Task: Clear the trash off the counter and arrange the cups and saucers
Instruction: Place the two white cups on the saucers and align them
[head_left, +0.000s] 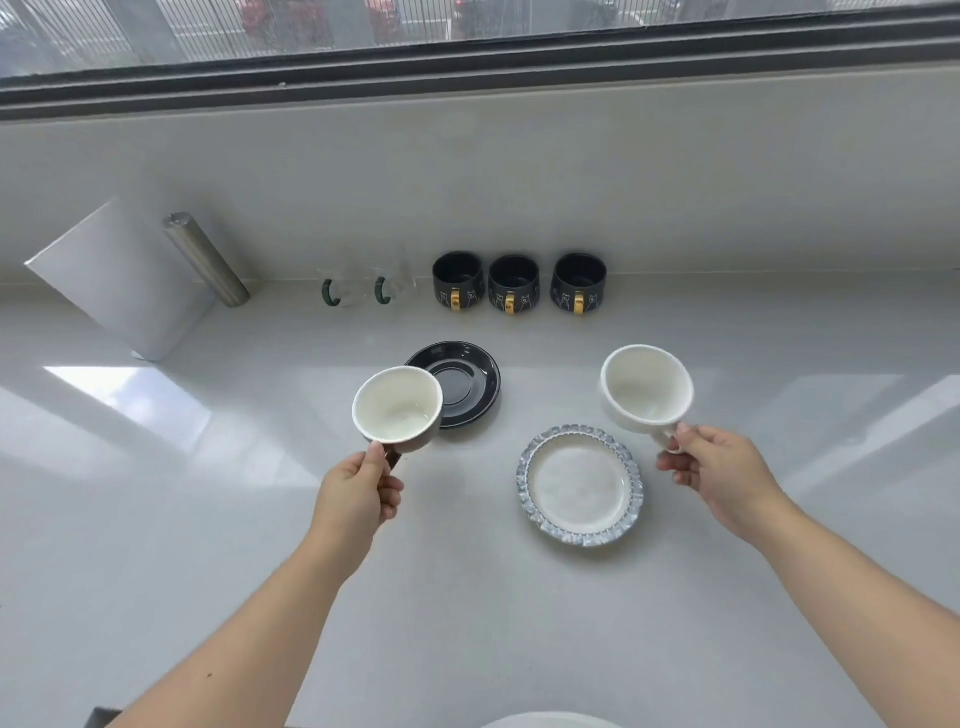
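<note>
My left hand (358, 493) pinches the handle of a dark cup (398, 409) at frame centre, overlapping the black saucer (470, 382). My right hand (714, 470) pinches a white cup (647, 389) up and right of the frilled saucer (580, 486).

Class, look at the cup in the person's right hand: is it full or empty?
Empty. The white cup held by the right hand is tipped toward the camera, showing a bare pale inside.

White counter (467, 623) bears black saucer (470, 382), frilled plate (580, 486), three black mugs (513, 283).
</note>
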